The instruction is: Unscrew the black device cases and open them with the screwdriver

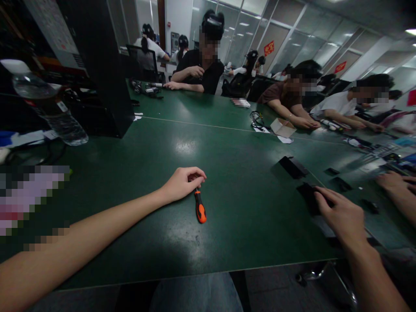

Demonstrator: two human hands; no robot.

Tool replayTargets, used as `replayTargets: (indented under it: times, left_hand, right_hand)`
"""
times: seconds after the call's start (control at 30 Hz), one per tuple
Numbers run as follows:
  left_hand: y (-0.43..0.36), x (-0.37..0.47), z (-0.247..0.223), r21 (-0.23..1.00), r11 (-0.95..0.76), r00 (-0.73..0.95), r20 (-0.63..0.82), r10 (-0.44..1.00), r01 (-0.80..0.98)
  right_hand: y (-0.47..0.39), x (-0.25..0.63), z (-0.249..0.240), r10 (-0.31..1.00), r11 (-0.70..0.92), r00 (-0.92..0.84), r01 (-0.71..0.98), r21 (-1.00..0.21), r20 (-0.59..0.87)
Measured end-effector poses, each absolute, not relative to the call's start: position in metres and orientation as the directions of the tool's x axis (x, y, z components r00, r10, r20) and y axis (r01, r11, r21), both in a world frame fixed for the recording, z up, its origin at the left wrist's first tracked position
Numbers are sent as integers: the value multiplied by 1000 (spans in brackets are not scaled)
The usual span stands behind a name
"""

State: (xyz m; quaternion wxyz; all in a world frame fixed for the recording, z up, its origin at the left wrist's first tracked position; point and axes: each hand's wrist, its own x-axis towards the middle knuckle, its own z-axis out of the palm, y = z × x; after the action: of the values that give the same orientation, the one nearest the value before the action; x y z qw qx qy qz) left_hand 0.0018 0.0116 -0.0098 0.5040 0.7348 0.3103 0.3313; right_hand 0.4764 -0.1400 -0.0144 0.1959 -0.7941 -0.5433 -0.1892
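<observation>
An orange-and-black screwdriver (200, 209) lies on the green table (156, 242), its handle pointing toward me. Curled fingers of my left hand (182, 183) close around the shaft end, hiding the tip. Off to the right, my right hand (344, 212) grips a black, flat-looking piece (308, 198) between thumb and fingers. The fingers cover part of this piece, so its exact kind is unclear. Just beyond it sits a black box-like part (293, 167).
A water bottle (53, 104) stands at the left by a black cabinet (94, 65). Smaller black parts (341, 183) lie on the right, close to another person's hand (394, 182). Farther back are an open cardboard box (282, 127) and cables (256, 119). People sit around the table.
</observation>
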Motion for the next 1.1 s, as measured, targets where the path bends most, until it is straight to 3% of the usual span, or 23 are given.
replayTargets:
  times: [0.2,0.33,0.5,0.67,0.9,1.1]
  left_hand:
    - [11,2,-8,952,-283,588,165,792,114]
    - [11,2,-8,948,-296,590,174,788,116]
    - [12,2,-9,948,-296,596,170,784,120]
    - [11,1,-8,948,-290,593,160,789,130]
    - [9,2,-8,953,-275,590,151,794,127]
    - [8,4,-11,955,-275,587,163,793,107]
  right_hand:
    - [-144,470,-24,822,-317,334,941,-116,462]
    - [-141,485,0,890,-234,266,964,-128,371]
    - [-120,497,36,840,-135,207,975,-176,501]
    - [-99,495,21,883,-115,211,963,-244,418]
    - [-93,503,12,901,-121,199,969,-215,386]
    - [-90,521,6,933,-136,155,987,-82,324]
